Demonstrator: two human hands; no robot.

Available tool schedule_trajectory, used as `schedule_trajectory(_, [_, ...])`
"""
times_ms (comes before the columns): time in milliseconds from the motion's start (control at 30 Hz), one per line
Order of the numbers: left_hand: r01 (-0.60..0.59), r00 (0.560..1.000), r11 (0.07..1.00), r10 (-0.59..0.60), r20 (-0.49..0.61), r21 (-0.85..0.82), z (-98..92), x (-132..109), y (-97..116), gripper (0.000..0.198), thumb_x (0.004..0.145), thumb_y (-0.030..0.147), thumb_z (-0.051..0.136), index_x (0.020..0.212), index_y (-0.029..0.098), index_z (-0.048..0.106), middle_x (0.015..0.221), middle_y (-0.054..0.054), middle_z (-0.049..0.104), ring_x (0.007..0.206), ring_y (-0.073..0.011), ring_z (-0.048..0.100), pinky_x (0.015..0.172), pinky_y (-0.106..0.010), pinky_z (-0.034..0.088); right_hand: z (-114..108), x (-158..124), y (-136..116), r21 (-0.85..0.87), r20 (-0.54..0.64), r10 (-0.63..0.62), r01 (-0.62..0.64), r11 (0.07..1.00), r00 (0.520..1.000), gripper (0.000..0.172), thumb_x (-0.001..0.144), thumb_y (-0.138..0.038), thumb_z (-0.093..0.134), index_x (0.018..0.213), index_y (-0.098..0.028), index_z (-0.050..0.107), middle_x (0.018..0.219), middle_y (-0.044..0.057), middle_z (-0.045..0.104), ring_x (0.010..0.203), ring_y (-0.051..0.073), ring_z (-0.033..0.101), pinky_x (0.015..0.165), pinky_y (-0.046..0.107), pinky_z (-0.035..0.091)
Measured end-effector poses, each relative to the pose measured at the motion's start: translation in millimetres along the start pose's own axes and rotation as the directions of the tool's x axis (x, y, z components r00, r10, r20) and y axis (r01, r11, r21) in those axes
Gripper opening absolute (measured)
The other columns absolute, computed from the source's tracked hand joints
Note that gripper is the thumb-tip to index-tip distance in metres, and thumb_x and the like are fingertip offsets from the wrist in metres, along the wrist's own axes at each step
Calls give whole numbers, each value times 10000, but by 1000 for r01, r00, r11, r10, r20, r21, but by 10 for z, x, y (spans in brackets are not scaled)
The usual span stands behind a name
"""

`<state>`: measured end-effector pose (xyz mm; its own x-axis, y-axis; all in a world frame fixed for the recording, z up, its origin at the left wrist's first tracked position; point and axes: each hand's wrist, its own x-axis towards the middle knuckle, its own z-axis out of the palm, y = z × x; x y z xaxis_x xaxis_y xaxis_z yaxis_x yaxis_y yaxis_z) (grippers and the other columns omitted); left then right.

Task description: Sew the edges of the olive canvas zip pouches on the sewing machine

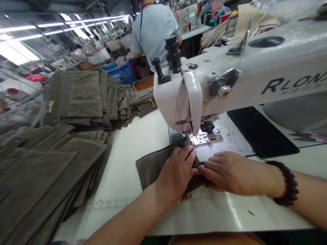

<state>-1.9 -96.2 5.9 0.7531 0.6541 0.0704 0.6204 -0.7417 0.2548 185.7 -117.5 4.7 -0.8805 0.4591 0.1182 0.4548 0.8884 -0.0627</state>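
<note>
A dark olive fabric piece (152, 166) lies on the sewing table, its far edge under the needle area of a white sewing machine (173, 102). My left hand (177, 172) rests on the fabric with its fingers bent, pressing near the seam just in front of the presser foot. Beside it, my right hand (227, 172) pinches the fabric's right edge, fingers closed together. The two hands nearly meet at the thumbs. Under my left wrist a bit of gold-coloured metal (185, 197) shows. My palms hide much of the fabric.
Stacks of olive fabric pieces (76, 98) stand at the left, with more fabric panels (33, 180) nearer me. A black phone-like slab (263, 132) and pink-handled snips (310, 137) lie right. Behind the machine are a blue crate (122, 72) and a person (155, 30).
</note>
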Motion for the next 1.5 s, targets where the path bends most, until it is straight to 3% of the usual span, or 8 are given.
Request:
schedule_trajectory(200, [-65, 997, 995, 62, -43, -73, -18, -70, -115, 374, 786, 327, 558, 1057, 70, 556, 1120, -101, 587, 1044, -199, 521, 930, -347, 438, -46, -11, -51, -45, 5, -46, 47, 998, 999, 188, 872, -139, 366, 986, -108, 512, 780, 46, 494, 627, 144, 434, 526, 297, 311])
schedule_trajectory(400, [-74, 993, 983, 57, -101, -167, -15, -99, -219, 365, 858, 380, 426, 1062, 108, 557, 1113, -71, 596, 1038, -162, 527, 927, -320, 439, -57, 24, -91, -135, -158, -14, -8, 991, 987, 214, 863, -117, 353, 929, -96, 555, 757, 59, 507, 609, 144, 445, 516, 294, 337])
schedule_trajectory(533, [-156, 981, 984, 145, -128, -87, -8, -88, -192, 379, 882, 373, 367, 1054, 98, 562, 1117, -68, 593, 1019, -162, 521, 905, -309, 445, -37, 1, -139, -166, -244, -60, 19, 986, 968, 246, 846, -86, 336, 816, -91, 580, 763, 84, 540, 626, 147, 480, 555, 306, 356])
schedule_trajectory(667, [-233, 968, 972, 236, -88, 41, 29, -88, -153, 355, 874, 334, 401, 1042, 66, 561, 1110, -81, 591, 967, -186, 516, 853, -312, 460, 13, -4, -202, -174, -197, -78, 43, 984, 977, 238, 833, -104, 361, 714, -119, 567, 695, 63, 522, 591, 148, 467, 534, 311, 328])
schedule_trajectory(800, [-185, 983, 980, 184, 12, 75, 55, -97, -157, 353, 854, 343, 454, 1098, 98, 526, 1186, -71, 539, 949, -205, 497, 805, -335, 467, 66, 30, -216, -161, -153, -47, 22, 987, 987, 204, 830, -131, 392, 710, -138, 557, 685, 44, 503, 570, 146, 432, 506, 311, 285])
schedule_trajectory(1033, [-132, 987, 981, 115, 115, 146, 10, 26, -226, 328, 854, 340, 459, 1107, 132, 478, 1169, -76, 514, 973, -210, 482, 741, -343, 473, 132, 101, -127, -123, -191, 72, -97, 988, 979, 225, 835, -101, 365, 765, -115, 578, 672, 45, 485, 573, 149, 397, 510, 312, 251])
schedule_trajectory(1200, [-98, 991, 989, 88, 98, 111, 8, 134, -318, 249, 825, 257, 528, 1041, 137, 497, 1038, -69, 546, 967, -208, 495, 770, -354, 475, 193, 157, -49, -161, -192, 150, -182, 970, 970, 231, 844, -114, 365, 783, -120, 588, 647, 37, 484, 569, 152, 397, 505, 314, 239])
schedule_trajectory(1500, [-138, 990, 989, 136, 49, 56, -13, 221, -420, 150, 829, 130, 480, 950, 133, 570, 981, -57, 576, 905, -196, 547, 795, -326, 480, 246, 222, 28, -143, -237, 251, -289, 946, 939, 294, 889, -153, 309, 822, -113, 593, 635, 30, 511, 551, 145, 428, 499, 304, 262])
